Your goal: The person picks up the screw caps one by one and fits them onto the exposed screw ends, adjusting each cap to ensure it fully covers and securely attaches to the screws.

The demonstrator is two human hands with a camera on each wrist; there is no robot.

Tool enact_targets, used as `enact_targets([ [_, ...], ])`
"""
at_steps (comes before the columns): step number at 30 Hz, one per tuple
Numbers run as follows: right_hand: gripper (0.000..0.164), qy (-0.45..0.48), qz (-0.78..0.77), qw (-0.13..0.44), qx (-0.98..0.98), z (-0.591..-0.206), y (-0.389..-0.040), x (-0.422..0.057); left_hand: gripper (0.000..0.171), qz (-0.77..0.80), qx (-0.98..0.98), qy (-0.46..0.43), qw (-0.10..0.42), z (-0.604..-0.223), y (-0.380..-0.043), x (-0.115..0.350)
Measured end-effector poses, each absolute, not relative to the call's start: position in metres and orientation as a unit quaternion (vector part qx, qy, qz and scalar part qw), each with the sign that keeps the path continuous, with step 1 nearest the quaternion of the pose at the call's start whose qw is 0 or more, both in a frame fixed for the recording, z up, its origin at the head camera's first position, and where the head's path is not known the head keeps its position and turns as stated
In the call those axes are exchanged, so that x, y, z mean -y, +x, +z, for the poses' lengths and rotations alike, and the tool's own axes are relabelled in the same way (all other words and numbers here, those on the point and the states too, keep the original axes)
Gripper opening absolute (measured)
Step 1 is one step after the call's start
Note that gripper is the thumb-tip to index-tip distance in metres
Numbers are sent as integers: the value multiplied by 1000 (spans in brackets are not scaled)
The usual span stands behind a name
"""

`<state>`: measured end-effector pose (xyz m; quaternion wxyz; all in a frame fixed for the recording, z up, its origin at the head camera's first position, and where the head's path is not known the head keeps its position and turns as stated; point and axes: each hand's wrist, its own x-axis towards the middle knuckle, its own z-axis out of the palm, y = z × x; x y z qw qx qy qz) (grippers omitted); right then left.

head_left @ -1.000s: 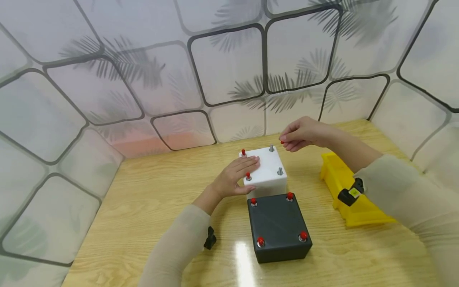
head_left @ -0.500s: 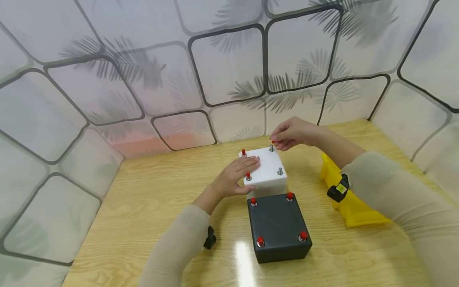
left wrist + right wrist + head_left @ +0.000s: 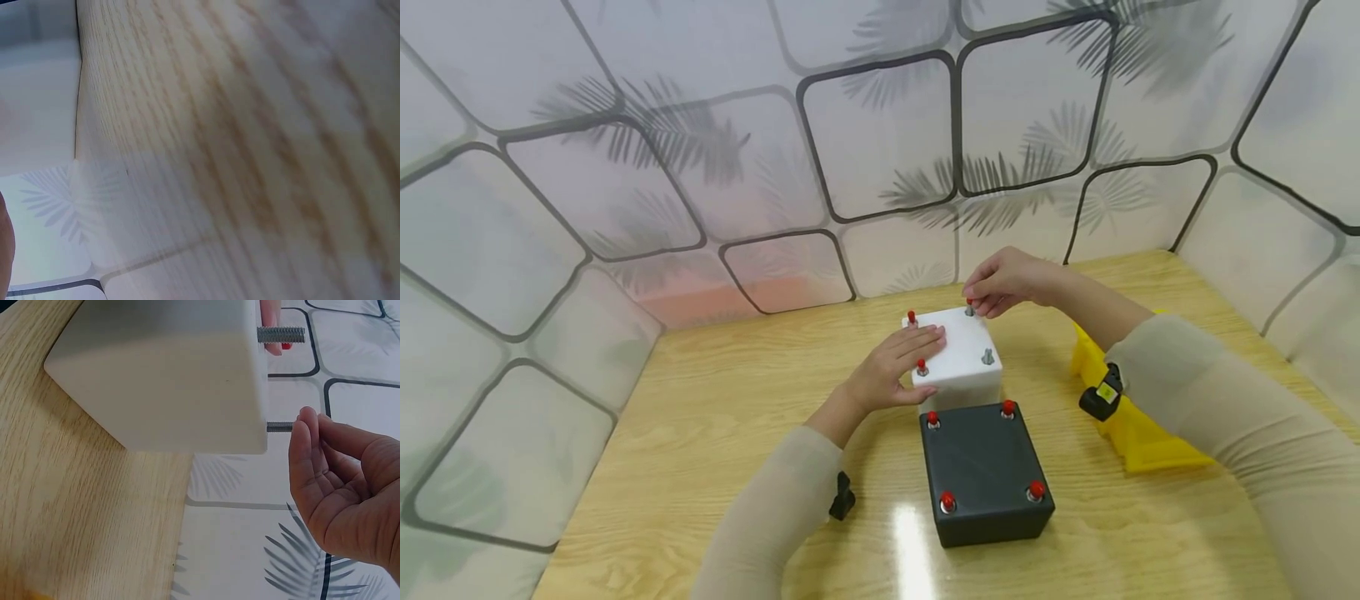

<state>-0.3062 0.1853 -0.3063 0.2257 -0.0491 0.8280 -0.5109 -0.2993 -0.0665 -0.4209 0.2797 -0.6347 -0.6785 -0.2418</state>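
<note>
A white box (image 3: 966,333) has a threaded bolt at each top corner. Red caps cover its two left bolts, one at the far left (image 3: 912,317). The near right bolt (image 3: 988,357) is bare metal. My left hand (image 3: 883,371) rests on the box top with fingers extended, thumb along the front edge. At the far right bolt (image 3: 970,312), my right hand (image 3: 1011,279) pinches a small red cap (image 3: 969,301) at the bolt's tip. In the right wrist view, my fingertips (image 3: 306,419) meet the end of that bolt (image 3: 279,427) and hide the cap.
A black box (image 3: 988,467) with red caps on its corner bolts stands right in front of the white one. On the right, a yellow bin (image 3: 1150,437) lies partly under my right forearm. A patterned curtain (image 3: 880,142) rises behind the wooden table (image 3: 700,400).
My right hand has moved left with the red cap, from beside the white box to the far right bolt, and lowered it onto the tip. My left hand stays on the box.
</note>
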Motion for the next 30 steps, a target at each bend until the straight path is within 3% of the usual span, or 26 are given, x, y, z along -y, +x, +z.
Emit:
enact_targets([
  [30,31,-41,-511,252,-821,-314,-304,-184,65,-246,682,-629,280,-423,-298,65],
])
